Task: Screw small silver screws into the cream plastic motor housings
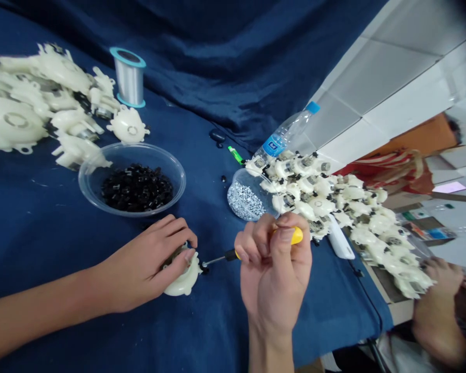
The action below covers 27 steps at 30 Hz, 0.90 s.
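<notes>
R hand (275, 267) closed tight round 1 yellow screwdriver (296, 236), tip at 1 blk part (204, 270) on 1 white housing (183, 285). L hand (155, 264) half-curled, holding housing on blue cloth (202, 331), nearer than 2 clear bowls (182, 191). 1 spool (131, 83) behind.

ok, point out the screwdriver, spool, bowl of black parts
Screwdriver (230, 255): head view, on its black collar.
Spool (130, 82): head view, on its silvery wound middle.
Bowl of black parts (92, 182): head view, on its clear wall.
</notes>
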Motion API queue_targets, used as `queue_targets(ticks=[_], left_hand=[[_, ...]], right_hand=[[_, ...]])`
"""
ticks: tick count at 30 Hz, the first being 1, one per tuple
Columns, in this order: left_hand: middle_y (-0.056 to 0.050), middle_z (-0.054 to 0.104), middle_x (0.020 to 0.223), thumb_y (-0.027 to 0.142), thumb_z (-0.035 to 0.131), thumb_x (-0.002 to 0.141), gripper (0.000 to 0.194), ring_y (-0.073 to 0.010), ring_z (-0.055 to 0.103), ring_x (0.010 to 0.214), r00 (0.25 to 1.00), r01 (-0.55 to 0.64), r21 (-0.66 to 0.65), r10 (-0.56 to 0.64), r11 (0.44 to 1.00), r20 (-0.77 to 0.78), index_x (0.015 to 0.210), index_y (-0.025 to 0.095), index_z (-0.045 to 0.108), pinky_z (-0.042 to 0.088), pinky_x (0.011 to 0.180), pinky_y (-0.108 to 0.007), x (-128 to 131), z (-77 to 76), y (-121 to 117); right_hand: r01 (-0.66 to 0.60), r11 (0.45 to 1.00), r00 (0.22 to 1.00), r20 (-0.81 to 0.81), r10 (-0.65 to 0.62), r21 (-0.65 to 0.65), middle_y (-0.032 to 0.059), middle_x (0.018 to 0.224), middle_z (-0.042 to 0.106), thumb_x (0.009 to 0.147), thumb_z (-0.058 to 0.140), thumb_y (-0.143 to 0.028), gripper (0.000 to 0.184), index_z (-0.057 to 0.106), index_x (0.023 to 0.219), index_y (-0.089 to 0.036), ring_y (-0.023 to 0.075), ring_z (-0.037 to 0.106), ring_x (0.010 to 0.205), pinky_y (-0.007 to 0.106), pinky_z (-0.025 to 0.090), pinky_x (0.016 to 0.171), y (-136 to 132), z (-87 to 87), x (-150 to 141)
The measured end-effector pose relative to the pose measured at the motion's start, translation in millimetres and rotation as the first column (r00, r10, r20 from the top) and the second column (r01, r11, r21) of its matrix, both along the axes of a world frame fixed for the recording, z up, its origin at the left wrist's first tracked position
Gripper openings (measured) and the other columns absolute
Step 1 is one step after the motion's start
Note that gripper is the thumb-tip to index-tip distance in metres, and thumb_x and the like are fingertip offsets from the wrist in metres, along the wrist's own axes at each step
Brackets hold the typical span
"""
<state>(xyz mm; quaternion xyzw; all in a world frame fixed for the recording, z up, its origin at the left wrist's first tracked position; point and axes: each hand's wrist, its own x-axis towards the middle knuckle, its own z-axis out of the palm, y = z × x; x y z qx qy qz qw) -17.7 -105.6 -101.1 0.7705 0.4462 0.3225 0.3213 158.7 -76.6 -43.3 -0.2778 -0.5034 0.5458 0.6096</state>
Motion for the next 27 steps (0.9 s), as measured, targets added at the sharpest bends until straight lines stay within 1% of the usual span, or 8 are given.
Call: queue_targets(ticks=[4, 9, 13, 16, 18, 22, 25, 27], left_hand=[[-0.004, 0.060, 0.097, 0.032, 0.030, 0.105, 0.033, -0.0210, 0.051, 0.090, 1.000, -0.008, 0.006, 0.008, 1.000, 0.000, 0.106, 0.021, 0.061, 0.038, 0.092, -0.042, 0, 0.3, 0], [-0.003, 0.059, 0.095, 0.031, 0.031, 0.105, 0.032, -0.0207, 0.050, 0.088, 1.000, -0.012, -0.025, 0.012, 1.000, 0.014, 0.103, 0.022, 0.061, 0.040, 0.085, -0.039, 0, 1.6, -1], [-0.003, 0.059, 0.097, 0.030, 0.031, 0.105, 0.031, -0.0205, 0.051, 0.088, 1.000, 0.018, -0.013, -0.018, 1.000, 0.007, 0.104, 0.021, 0.060, 0.040, 0.086, -0.039, -1, 1.2, 0], [-0.003, 0.059, 0.096, 0.030, 0.030, 0.105, 0.031, -0.0207, 0.052, 0.088, 1.000, 0.011, 0.001, -0.011, 1.000, 0.005, 0.104, 0.021, 0.060, 0.039, 0.088, -0.040, 0, 1.2, 1], [-0.002, 0.059, 0.096, 0.030, 0.029, 0.105, 0.032, -0.0207, 0.052, 0.089, 1.000, -0.003, -0.006, 0.003, 1.000, 0.009, 0.105, 0.021, 0.060, 0.038, 0.090, -0.040, 0, 1.6, 0], [-0.003, 0.057, 0.097, 0.029, 0.029, 0.105, 0.032, -0.0210, 0.050, 0.091, 1.000, 0.025, -0.009, -0.025, 1.000, -0.002, 0.102, 0.022, 0.060, 0.036, 0.091, -0.040, 0, 2.5, -1], [-0.004, 0.054, 0.101, 0.038, 0.038, 0.103, 0.028, -0.0225, 0.047, 0.095, 0.998, 0.041, -0.004, -0.041, 0.999, -0.039, 0.098, 0.022, 0.060, 0.037, 0.088, -0.040, -2, 2.5, -3], [-0.004, 0.051, 0.104, 0.047, 0.055, 0.094, 0.026, -0.0239, 0.047, 0.097, 0.997, 0.035, 0.022, -0.034, 0.999, -0.073, 0.098, 0.022, 0.060, 0.037, 0.088, -0.041, -1, 2.9, -4]], right_hand=[[0.046, 0.999, 0.999, 0.014, -0.046, 0.012, -0.0073, 0.065, 0.030, 0.102, 0.049, -0.029, 0.011, 0.050, 0.091, -0.027, 0.0084, 0.024, 0.050, 0.020, 0.028, 0.047, 0, 0.0, 2], [0.079, 0.997, 0.997, 0.005, -0.079, 0.022, -0.0072, 0.065, 0.029, 0.101, 0.051, -0.029, 0.010, 0.050, 0.091, -0.027, 0.0083, 0.024, 0.050, 0.019, 0.028, 0.047, 1, 0.2, 3], [0.045, 0.999, 0.999, 0.001, -0.045, 0.004, -0.0071, 0.065, 0.031, 0.102, 0.048, -0.027, 0.011, 0.050, 0.091, -0.026, 0.0079, 0.025, 0.050, 0.019, 0.028, 0.047, 1, -0.7, 3], [0.020, 1.000, 1.000, -0.020, -0.020, 0.007, -0.0069, 0.065, 0.032, 0.103, 0.046, -0.024, 0.012, 0.051, 0.092, -0.026, 0.0076, 0.025, 0.051, 0.019, 0.028, 0.048, 1, -1.5, 3], [0.015, 1.000, 1.000, -0.022, -0.015, 0.008, -0.0068, 0.065, 0.032, 0.103, 0.047, -0.024, 0.012, 0.051, 0.092, -0.026, 0.0076, 0.025, 0.051, 0.019, 0.028, 0.048, 1, -2.2, 2], [-0.013, 1.000, 1.000, -0.012, 0.012, -0.020, -0.0068, 0.066, 0.033, 0.103, 0.047, -0.026, 0.012, 0.052, 0.092, -0.026, 0.0075, 0.025, 0.052, 0.019, 0.028, 0.048, 3, -3.8, 1], [-0.075, 0.997, 0.997, 0.014, 0.075, -0.033, -0.0057, 0.069, 0.036, 0.103, 0.048, -0.031, 0.011, 0.055, 0.096, -0.026, 0.0074, 0.029, 0.054, 0.020, 0.030, 0.050, -1, -3.5, -1], [-0.105, 0.994, 0.993, 0.042, 0.107, -0.036, -0.0034, 0.076, 0.042, 0.102, 0.049, -0.033, 0.011, 0.058, 0.100, -0.026, 0.0082, 0.037, 0.060, 0.022, 0.036, 0.054, -7, -2.6, -1]])
